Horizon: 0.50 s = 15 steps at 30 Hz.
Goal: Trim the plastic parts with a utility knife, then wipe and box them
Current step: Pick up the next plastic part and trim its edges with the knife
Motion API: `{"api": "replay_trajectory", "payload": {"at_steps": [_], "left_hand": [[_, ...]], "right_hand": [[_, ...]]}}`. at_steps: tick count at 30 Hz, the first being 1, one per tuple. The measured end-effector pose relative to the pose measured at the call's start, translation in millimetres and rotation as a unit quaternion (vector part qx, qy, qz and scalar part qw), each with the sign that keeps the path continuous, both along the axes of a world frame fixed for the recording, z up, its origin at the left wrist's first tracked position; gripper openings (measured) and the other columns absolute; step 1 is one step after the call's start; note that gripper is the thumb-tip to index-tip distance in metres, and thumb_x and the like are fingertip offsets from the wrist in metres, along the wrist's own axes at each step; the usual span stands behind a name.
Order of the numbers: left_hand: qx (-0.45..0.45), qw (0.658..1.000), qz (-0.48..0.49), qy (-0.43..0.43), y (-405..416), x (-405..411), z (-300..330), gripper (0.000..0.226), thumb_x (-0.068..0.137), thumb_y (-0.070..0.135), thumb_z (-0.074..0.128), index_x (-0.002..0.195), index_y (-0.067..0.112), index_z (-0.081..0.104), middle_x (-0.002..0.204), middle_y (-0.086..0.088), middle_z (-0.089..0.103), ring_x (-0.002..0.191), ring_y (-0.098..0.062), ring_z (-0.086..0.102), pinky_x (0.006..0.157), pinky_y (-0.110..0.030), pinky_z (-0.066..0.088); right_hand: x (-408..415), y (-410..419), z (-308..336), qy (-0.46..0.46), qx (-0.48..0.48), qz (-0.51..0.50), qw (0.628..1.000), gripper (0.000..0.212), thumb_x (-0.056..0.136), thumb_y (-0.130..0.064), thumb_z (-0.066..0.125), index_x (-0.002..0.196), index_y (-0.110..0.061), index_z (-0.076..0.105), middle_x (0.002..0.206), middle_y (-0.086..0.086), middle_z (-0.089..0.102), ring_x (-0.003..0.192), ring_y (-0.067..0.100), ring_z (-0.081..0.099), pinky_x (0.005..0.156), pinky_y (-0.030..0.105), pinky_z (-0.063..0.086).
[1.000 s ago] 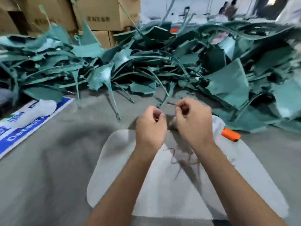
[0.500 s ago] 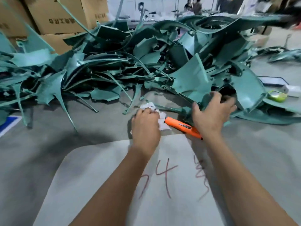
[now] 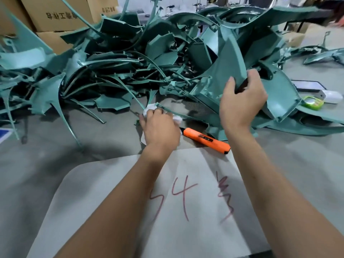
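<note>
Head view. My right hand (image 3: 242,103) grips the near edge of a large curved teal plastic panel (image 3: 221,75), thumb on its front face and fingers curled behind, at the right front of the heap of teal plastic parts (image 3: 115,62) that fills the far half of the grey table (image 3: 46,146). My left hand (image 3: 161,127) lies knuckles up on a crumpled white wiping cloth (image 3: 149,109), fingers curled over it; white folds show beyond the fingertips and beside the knuckles. A thin teal plastic strip (image 3: 178,114) runs across the cloth just past this hand. The orange utility knife (image 3: 205,138) lies flat on the table between my two wrists, just beside the left hand, its tip pointing toward that hand; neither hand touches it. Nearest me, a pale rounded sheet (image 3: 195,229) marked with red handwriting covers the near edge of the table; both forearms cross it. At the right edge lie a small green case (image 3: 313,103), a white case (image 3: 332,95) and a flat dark-rimmed device (image 3: 308,85). Brown cardboard boxes (image 3: 55,13) with printed characters stand behind the heap at the far left corner.
</note>
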<state>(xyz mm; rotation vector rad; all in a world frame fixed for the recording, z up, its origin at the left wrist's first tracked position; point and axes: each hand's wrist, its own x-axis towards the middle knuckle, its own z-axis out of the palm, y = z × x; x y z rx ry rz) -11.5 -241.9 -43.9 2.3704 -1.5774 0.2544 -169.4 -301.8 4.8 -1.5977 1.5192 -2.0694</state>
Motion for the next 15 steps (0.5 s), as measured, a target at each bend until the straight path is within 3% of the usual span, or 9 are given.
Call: {"api": "replay_trajectory", "payload": {"at_steps": [3, 6, 7, 9, 10, 11, 13, 14, 15], "left_hand": [[-0.137, 0.984, -0.078, 0.086, 22.2, -7.1, 6.7, 0.028, 0.1, 0.031, 0.052, 0.115, 0.022, 0.074, 0.124, -0.002, 0.066, 0.124, -0.024, 0.052, 0.115, -0.042, 0.033], [-0.315, 0.899, -0.101, 0.288, 47.4, -9.3, 19.7, 0.021, 0.098, 0.025, 0.057, 0.087, 0.018, 0.074, 0.098, 0.005, 0.071, 0.095, -0.008, 0.062, 0.09, -0.026, 0.048], [-0.342, 0.833, -0.107, 0.421, 52.6, -7.4, 25.7, 0.026, 0.101, 0.028, 0.056, 0.086, 0.017, 0.074, 0.094, 0.002, 0.073, 0.088, -0.009, 0.066, 0.083, -0.028, 0.052], [-0.322, 0.597, -0.158, 0.718, 63.8, 1.7, 40.8, 0.038, 0.105, 0.039, 0.049, 0.094, 0.015, 0.077, 0.098, -0.006, 0.076, 0.087, -0.02, 0.073, 0.073, -0.035, 0.059], [-0.287, 0.49, -0.178, 0.804, 68.5, 12.9, 43.0, 0.048, 0.104, 0.051, 0.045, 0.103, 0.016, 0.078, 0.109, -0.009, 0.076, 0.095, -0.025, 0.074, 0.076, -0.04, 0.06], [-0.254, 0.42, -0.198, 0.848, 74.1, 27.2, 41.6, 0.064, 0.098, 0.068, 0.043, 0.114, 0.017, 0.078, 0.123, -0.011, 0.073, 0.108, -0.029, 0.072, 0.085, -0.046, 0.059], [-0.192, 0.353, -0.257, 0.879, 88.0, 53.6, 34.8, 0.094, 0.083, 0.087, 0.042, 0.137, 0.014, 0.065, 0.147, -0.015, 0.058, 0.134, -0.039, 0.056, 0.11, -0.059, 0.044], [-0.167, 0.35, -0.283, 0.877, 95.5, 64.8, 28.9, 0.099, 0.082, 0.084, 0.048, 0.148, 0.01, 0.053, 0.155, -0.018, 0.048, 0.141, -0.044, 0.046, 0.116, -0.064, 0.033], [-0.15, 0.382, -0.302, 0.86, 101.2, 74.1, 22.8, 0.094, 0.088, 0.071, 0.058, 0.154, 0.007, 0.042, 0.158, -0.022, 0.042, 0.145, -0.047, 0.039, 0.117, -0.069, 0.027]], "right_hand": [[7.9, 32.3, -6.9, 0.025, -0.133, -0.006, 0.991, 0.02, 0.091, -0.001, 0.065, 0.077, -0.001, 0.05, 0.077, 0.01, 0.046, 0.07, 0.016, 0.034, 0.063, 0.017, 0.03], [14.6, 58.4, -11.8, 0.061, -0.212, 0.056, 0.974, 0.024, 0.087, 0.01, 0.066, 0.072, -0.001, 0.05, 0.078, 0.014, 0.045, 0.075, 0.014, 0.034, 0.068, 0.013, 0.027], [17.8, 66.3, -13.5, 0.085, -0.23, 0.075, 0.967, 0.022, 0.082, 0.014, 0.065, 0.072, 0.0, 0.051, 0.079, 0.015, 0.046, 0.076, 0.016, 0.035, 0.069, 0.014, 0.027], [28.2, 80.0, -19.3, 0.137, -0.248, 0.125, 0.951, 0.021, 0.074, 0.02, 0.061, 0.069, 0.001, 0.052, 0.08, 0.016, 0.047, 0.075, 0.021, 0.038, 0.064, 0.021, 0.029], [34.6, 85.7, -22.7, 0.164, -0.246, 0.151, 0.943, 0.024, 0.075, 0.02, 0.06, 0.068, 0.0, 0.051, 0.08, 0.015, 0.047, 0.072, 0.023, 0.038, 0.059, 0.027, 0.03], [41.9, 90.3, -26.4, 0.19, -0.238, 0.175, 0.936, 0.027, 0.077, 0.02, 0.059, 0.067, -0.002, 0.049, 0.079, 0.014, 0.045, 0.068, 0.025, 0.037, 0.055, 0.034, 0.03], [53.6, 95.2, -33.0, 0.238, -0.219, 0.199, 0.925, 0.032, 0.08, 0.022, 0.06, 0.068, -0.004, 0.046, 0.077, 0.014, 0.043, 0.063, 0.028, 0.035, 0.049, 0.044, 0.031], [56.6, 95.2, -36.2, 0.258, -0.21, 0.21, 0.919, 0.031, 0.08, 0.023, 0.06, 0.07, -0.003, 0.048, 0.079, 0.013, 0.043, 0.064, 0.029, 0.035, 0.048, 0.046, 0.032], [57.6, 94.1, -38.9, 0.277, -0.198, 0.23, 0.912, 0.027, 0.078, 0.024, 0.059, 0.074, -0.002, 0.052, 0.082, 0.014, 0.044, 0.066, 0.029, 0.037, 0.048, 0.046, 0.035]]}}
